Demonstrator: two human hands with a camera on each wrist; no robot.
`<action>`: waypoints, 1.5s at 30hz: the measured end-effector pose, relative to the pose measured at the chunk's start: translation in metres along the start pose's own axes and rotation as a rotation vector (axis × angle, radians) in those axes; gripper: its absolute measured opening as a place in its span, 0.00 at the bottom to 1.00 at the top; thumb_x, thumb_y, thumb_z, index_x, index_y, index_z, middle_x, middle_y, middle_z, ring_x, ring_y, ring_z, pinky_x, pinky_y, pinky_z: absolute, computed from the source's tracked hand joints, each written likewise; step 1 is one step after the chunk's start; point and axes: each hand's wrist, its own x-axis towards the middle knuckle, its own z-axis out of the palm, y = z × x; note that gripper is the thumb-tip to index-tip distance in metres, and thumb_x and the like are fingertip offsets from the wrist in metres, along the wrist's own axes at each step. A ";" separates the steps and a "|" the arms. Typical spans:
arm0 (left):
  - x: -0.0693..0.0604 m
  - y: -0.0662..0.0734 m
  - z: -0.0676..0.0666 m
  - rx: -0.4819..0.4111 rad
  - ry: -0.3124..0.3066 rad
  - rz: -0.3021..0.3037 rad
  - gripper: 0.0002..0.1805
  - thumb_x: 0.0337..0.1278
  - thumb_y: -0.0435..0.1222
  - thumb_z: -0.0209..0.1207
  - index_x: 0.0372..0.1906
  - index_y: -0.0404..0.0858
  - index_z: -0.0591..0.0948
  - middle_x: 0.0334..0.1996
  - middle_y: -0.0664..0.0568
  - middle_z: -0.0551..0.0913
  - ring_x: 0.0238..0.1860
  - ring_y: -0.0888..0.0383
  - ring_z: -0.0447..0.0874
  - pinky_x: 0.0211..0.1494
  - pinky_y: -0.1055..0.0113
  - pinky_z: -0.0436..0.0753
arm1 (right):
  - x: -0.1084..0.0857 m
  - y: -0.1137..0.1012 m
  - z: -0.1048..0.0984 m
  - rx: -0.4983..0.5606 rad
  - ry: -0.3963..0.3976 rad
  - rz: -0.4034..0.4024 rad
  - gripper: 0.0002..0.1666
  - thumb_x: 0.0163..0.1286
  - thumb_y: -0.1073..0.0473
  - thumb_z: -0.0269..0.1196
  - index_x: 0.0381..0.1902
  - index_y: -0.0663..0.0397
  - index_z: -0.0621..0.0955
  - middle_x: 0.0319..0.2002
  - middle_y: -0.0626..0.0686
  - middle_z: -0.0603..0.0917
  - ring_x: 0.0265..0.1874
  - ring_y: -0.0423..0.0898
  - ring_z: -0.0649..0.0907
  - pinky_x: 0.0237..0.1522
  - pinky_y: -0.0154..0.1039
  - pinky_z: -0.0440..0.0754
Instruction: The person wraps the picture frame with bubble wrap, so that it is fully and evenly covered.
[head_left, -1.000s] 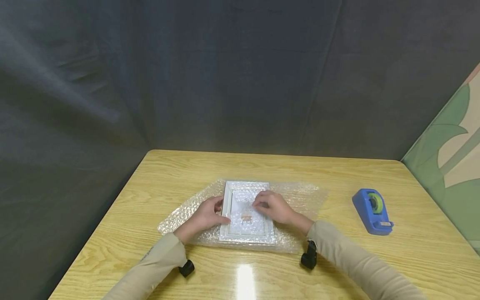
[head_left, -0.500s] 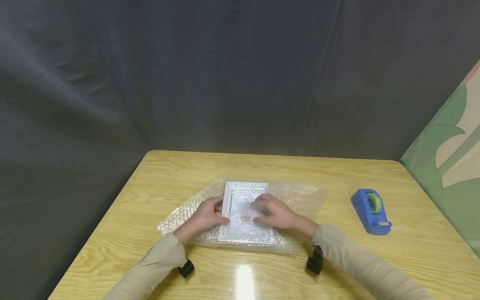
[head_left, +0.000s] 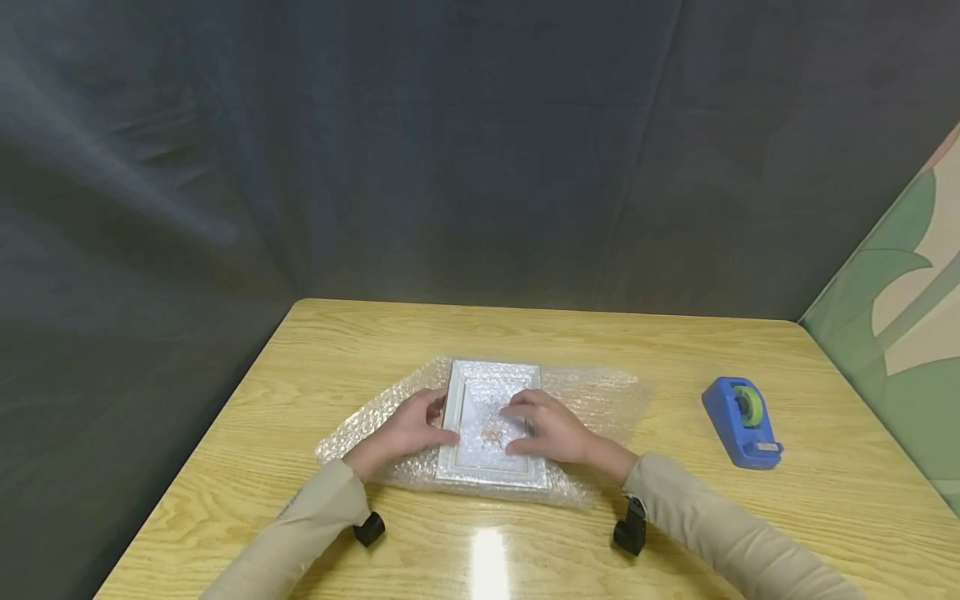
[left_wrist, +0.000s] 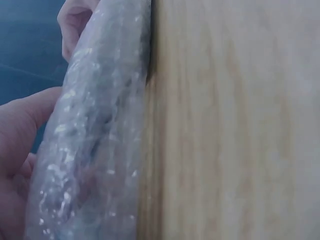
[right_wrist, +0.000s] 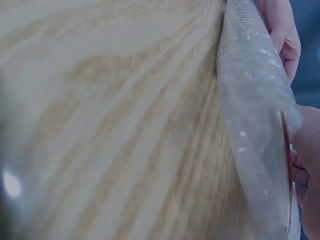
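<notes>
A white picture frame (head_left: 491, 477) lies face up on a sheet of bubble wrap (head_left: 600, 396), part of which covers its front. At its left edge my left hand (head_left: 408, 427) grips the wrapped frame, thumb on top and fingers at the side. My right hand (head_left: 557, 429) rests on the frame's right half, thumb and fingers spread apart over the wrap. The left wrist view has the bubble wrap (left_wrist: 100, 125) side-on, hiding the left fingertips. In the right wrist view, a thin brown edge (right_wrist: 287, 145) shows beside the wrap, near the right hand (right_wrist: 310, 145).
A blue tape dispenser (head_left: 738, 425) with a green-yellow roll stands on the right of the wooden table (head_left: 360, 333). Loose bubble wrap spreads out on both sides of the frame. A dark curtain (head_left: 465, 167) hangs behind the table.
My right hand has gone from fingertips held together over the frame to thumb and fingers spread, shifting slightly right and nearer to me. My left hand keeps its place.
</notes>
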 end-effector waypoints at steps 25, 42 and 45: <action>0.019 0.021 0.021 0.468 -0.131 0.283 0.43 0.43 0.52 0.64 0.64 0.36 0.65 0.67 0.48 0.59 0.69 0.51 0.48 0.68 0.51 0.54 | 0.000 0.005 0.002 -0.021 0.033 0.029 0.31 0.49 0.45 0.69 0.47 0.58 0.80 0.43 0.52 0.80 0.43 0.45 0.77 0.47 0.41 0.77; 0.029 0.022 0.022 0.477 -0.155 0.280 0.39 0.47 0.51 0.62 0.62 0.35 0.67 0.66 0.47 0.61 0.68 0.50 0.52 0.68 0.52 0.55 | 0.004 0.010 -0.008 0.000 0.014 0.077 0.35 0.49 0.47 0.69 0.52 0.60 0.77 0.48 0.53 0.78 0.47 0.46 0.75 0.51 0.43 0.75; 0.028 0.022 0.022 0.478 -0.151 0.277 0.39 0.46 0.51 0.62 0.62 0.35 0.67 0.66 0.47 0.61 0.68 0.49 0.52 0.68 0.52 0.54 | 0.002 0.011 -0.019 0.010 0.057 0.113 0.34 0.51 0.49 0.69 0.53 0.60 0.76 0.50 0.54 0.77 0.50 0.49 0.74 0.53 0.47 0.74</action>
